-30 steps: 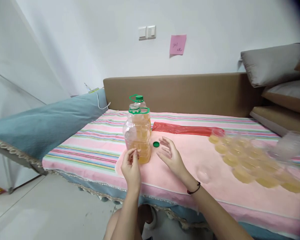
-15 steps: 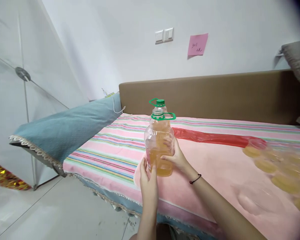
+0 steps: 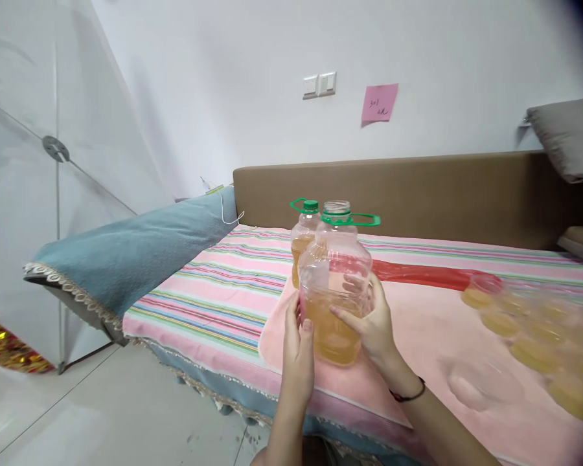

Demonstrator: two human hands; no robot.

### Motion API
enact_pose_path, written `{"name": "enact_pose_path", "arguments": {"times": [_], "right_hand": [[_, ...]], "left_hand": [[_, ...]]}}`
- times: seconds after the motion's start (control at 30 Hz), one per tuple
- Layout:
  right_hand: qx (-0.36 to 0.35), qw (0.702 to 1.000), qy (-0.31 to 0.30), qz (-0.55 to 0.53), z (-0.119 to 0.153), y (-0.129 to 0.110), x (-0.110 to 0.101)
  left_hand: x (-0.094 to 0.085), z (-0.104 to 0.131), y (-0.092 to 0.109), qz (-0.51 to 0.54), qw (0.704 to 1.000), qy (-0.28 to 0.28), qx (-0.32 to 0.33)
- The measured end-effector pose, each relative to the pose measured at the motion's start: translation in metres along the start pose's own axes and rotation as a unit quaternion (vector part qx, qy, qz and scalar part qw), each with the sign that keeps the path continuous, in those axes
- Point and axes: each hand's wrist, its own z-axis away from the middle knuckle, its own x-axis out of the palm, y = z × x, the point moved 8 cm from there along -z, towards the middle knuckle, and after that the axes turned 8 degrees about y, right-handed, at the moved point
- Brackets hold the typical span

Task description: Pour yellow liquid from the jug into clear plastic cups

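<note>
Between my two hands is a large clear bottle [image 3: 337, 323] without a cap, partly filled with yellow liquid, a green handle ring at its neck. My left hand [image 3: 298, 343] presses on its left side, and my right hand [image 3: 376, 317] wraps round its right side. Whether its base touches the pink cloth [image 3: 412, 323] is hard to tell. Behind it to the left stands a second bottle [image 3: 303, 244] with a green cap and yellow liquid. At the right are several clear cups of yellow liquid [image 3: 537, 355].
A red plastic strip [image 3: 418, 274] lies behind the pink cloth. Nearer me is a clear, rounded plastic object [image 3: 476, 385]. A brown backrest [image 3: 398, 194] runs along the wall, and a blue-covered armrest [image 3: 140, 239] is at the left.
My hands and the open bottle have come nearer and to the right. The capped bottle, formerly behind it, now shows at its left. The view has shifted slightly.
</note>
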Motion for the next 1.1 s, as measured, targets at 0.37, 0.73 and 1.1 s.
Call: {"name": "enact_pose_path", "arguments": {"times": [0.37,0.73,1.1], "right_hand": [[-0.01,0.994,0.05,0.097,0.037,-0.096,-0.144],[0.042,0.968,0.132,0.212,0.1,-0.129,-0.312],[0.006,0.927,0.148,0.343,0.137,-0.172,-0.382]], "left_hand": [[0.099,0.06,0.006,0.135,0.942,-0.301,-0.068],[0.204,0.168,0.005,0.175,0.773,-0.574,-0.207],[0.255,0.238,0.02,0.248,0.663,-0.676,-0.204]]}}
